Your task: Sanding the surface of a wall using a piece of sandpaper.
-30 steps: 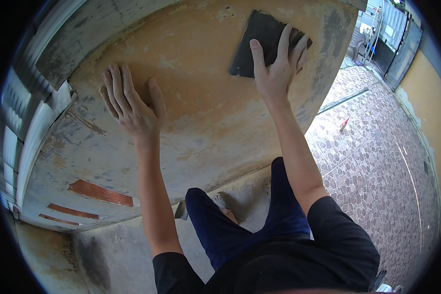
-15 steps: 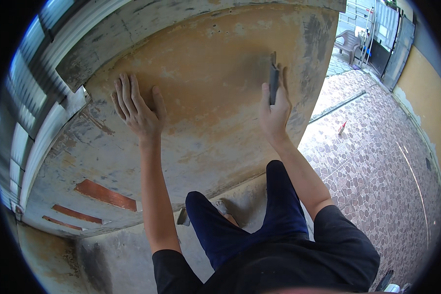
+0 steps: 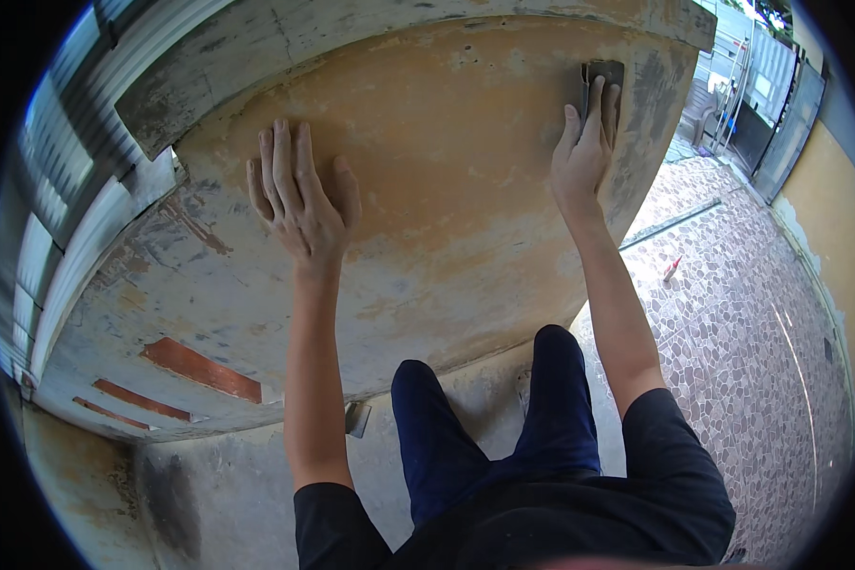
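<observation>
A worn plastered wall [image 3: 427, 237], patched in ochre and grey, stands before me. My left hand [image 3: 304, 204] lies against its left part with the palm turned to it and the fingers stretched, holding nothing. Up by the wall's right edge, my right hand [image 3: 584, 157] presses a folded dark sheet of sandpaper [image 3: 606, 72] to the surface. Its fingers cover much of the sheet. Faint, darker smudged plaster shows beside this hand.
Several reddish slots [image 3: 202, 370] cut the wall at lower left. Below lies a grey flat-bladed piece [image 3: 356, 419], its kind unclear. To the right, a small red-and-white bottle [image 3: 672, 269] stands on stone-patterned paving [image 3: 731, 361], with a plastic chair [image 3: 698, 109] beyond.
My right hand has moved up and right with the sandpaper, which now lies flatter on the wall. In the picture, my left hand sits slightly further right; the view has shifted too.
</observation>
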Available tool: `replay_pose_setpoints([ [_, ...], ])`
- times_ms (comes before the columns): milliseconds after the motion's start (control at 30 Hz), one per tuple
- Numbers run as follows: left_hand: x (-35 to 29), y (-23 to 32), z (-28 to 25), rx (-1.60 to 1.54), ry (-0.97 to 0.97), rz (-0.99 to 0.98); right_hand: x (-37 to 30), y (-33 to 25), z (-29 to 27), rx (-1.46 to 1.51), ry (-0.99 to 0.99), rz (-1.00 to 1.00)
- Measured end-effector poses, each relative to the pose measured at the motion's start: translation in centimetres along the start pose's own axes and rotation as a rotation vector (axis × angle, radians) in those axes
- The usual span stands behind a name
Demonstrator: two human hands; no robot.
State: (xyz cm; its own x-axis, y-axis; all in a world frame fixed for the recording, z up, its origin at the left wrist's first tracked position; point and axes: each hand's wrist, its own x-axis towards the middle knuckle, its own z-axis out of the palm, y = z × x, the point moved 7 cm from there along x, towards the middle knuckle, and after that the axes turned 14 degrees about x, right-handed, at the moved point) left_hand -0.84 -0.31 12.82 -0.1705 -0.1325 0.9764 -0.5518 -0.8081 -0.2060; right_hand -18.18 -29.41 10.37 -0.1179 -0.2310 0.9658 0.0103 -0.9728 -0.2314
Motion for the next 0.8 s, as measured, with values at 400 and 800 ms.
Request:
replay_pose_setpoints([
  [400, 0.5, -0.2, 0.2, 0.003, 0.004, -0.027, -4.4, -11.9, 8.1, 0.139, -0.298, -0.373],
  [800, 0.1, 0.0, 0.2, -0.017, 0.043, -0.037, -6.7, -16.0, 9.5, 0.314, -0.377, -0.271],
])
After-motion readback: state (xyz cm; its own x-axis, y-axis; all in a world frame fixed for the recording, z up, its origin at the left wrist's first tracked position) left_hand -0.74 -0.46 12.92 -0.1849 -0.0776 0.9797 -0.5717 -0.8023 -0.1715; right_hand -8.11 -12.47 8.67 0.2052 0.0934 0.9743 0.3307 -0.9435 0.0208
